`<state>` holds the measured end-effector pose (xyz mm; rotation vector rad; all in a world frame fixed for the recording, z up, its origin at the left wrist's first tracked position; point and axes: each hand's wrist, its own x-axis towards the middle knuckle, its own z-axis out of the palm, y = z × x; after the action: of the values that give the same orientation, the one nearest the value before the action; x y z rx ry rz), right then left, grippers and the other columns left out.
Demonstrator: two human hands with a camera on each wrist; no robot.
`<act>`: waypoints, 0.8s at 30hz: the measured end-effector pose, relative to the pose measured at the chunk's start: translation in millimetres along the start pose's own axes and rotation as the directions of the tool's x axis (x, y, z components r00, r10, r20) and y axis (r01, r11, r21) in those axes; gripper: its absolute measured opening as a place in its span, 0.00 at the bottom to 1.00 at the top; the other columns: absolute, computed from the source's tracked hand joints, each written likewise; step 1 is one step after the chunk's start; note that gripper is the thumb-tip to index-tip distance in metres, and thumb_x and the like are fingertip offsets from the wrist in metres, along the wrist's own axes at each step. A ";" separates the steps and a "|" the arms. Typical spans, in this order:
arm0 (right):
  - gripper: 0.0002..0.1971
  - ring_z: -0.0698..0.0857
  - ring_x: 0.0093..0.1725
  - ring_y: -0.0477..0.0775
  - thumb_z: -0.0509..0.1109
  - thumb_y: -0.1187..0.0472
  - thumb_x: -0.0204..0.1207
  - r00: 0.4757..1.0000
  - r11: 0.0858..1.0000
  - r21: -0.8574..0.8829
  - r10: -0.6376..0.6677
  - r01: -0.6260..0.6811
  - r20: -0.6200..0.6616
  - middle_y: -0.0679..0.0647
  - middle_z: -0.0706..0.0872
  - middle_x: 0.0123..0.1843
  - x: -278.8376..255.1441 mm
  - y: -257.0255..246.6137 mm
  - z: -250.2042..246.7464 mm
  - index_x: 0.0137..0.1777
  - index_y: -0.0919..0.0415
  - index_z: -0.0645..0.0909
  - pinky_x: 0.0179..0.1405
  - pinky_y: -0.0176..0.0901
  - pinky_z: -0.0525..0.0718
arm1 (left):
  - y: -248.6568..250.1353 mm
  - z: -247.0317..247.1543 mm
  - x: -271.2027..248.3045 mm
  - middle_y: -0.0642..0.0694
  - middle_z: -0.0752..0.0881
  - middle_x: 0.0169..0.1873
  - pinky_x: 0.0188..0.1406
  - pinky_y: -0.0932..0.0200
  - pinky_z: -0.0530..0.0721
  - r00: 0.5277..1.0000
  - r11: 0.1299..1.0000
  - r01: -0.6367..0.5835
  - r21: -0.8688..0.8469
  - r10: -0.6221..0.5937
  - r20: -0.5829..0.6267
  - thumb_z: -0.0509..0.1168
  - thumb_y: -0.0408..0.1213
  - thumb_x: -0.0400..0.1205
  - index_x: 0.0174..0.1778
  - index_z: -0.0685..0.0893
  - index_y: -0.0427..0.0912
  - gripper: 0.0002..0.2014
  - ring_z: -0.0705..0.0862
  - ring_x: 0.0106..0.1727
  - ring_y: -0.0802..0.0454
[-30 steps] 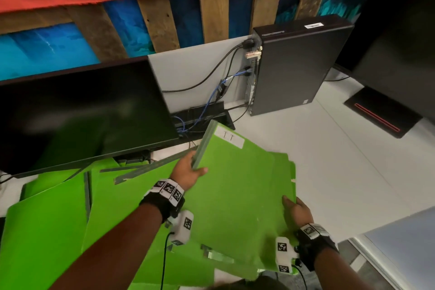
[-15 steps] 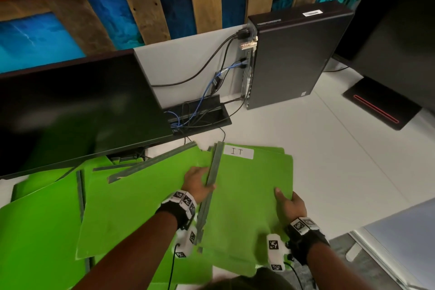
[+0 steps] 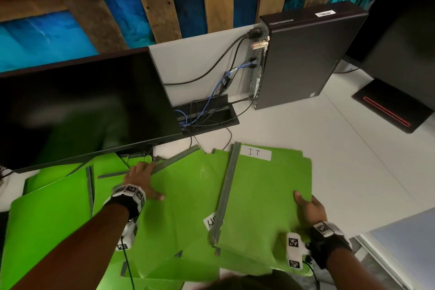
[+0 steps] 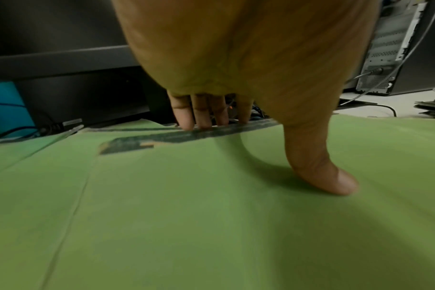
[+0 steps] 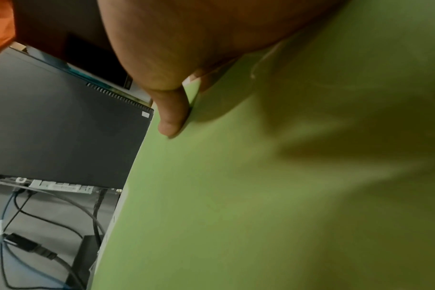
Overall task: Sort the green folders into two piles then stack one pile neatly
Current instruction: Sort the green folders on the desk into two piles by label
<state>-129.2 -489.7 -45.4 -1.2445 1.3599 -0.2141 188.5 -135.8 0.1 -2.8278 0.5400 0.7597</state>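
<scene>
Several green folders lie spread over the white desk [image 3: 341, 160]. The folder labelled "I.T" [image 3: 266, 195] lies flat on top of the right-hand pile, its grey spine [image 3: 226, 190] toward the middle. My right hand [image 3: 306, 207] pinches its right edge, thumb [image 5: 171, 117] on top and fingers underneath. My left hand [image 3: 143, 179] rests on a middle folder [image 3: 188, 198]. Its fingers [image 4: 201, 117] touch that folder's grey spine at the far edge, and its thumb [image 4: 330, 176] presses on the cover. More folders [image 3: 47, 219] overlap loosely at the left.
A dark monitor [image 3: 82, 106] overhangs the back of the left folders. A black computer tower [image 3: 301, 54] stands behind, with cables running into a desk tray [image 3: 207, 113]. A second monitor's base [image 3: 390, 106] sits far right. A white label [image 3: 210, 221] peeks from under the I.T folder's spine.
The I.T folder went from raised and tilted to flat on the right pile. My left hand let go of its spine and moved left onto another folder. My right hand kept its hold.
</scene>
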 end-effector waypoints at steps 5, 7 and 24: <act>0.20 0.84 0.49 0.62 0.72 0.56 0.77 1.000 1.000 -0.019 0.008 -0.008 0.016 0.61 0.87 0.53 -4.2 -2.6 -2.7 0.65 0.68 0.82 0.47 0.45 0.78 | -8.7 -1.1 -11.5 0.47 0.73 0.70 0.73 0.41 0.71 0.991 0.995 -0.035 -0.093 0.023 -0.134 0.76 0.60 0.64 0.71 0.70 0.58 0.40 0.72 0.71 0.42; 0.20 0.84 0.49 0.62 0.71 0.56 0.78 1.000 0.999 -0.042 -0.001 0.001 0.018 0.62 0.87 0.55 -5.1 -3.3 -4.2 0.65 0.67 0.81 0.49 0.45 0.77 | -13.2 -1.0 -15.7 0.47 0.73 0.73 0.75 0.38 0.68 0.989 0.994 -0.035 -0.106 0.019 -0.149 0.73 0.61 0.67 0.68 0.73 0.59 0.34 0.69 0.75 0.42; 0.21 0.85 0.52 0.64 0.71 0.51 0.76 1.000 0.992 -0.124 -0.019 0.021 0.013 0.63 0.88 0.58 -3.0 -2.8 -1.2 0.65 0.63 0.82 0.57 0.51 0.81 | -101.4 -20.5 -40.1 0.46 0.81 0.65 0.58 0.55 0.81 0.997 0.975 0.076 -0.208 -0.074 0.020 0.77 0.52 0.67 0.74 0.70 0.49 0.41 0.82 0.59 0.48</act>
<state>-129.6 -489.3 -41.1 -1.3617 1.3677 -0.1374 204.4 -35.3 44.6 -3.0126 0.3683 0.8650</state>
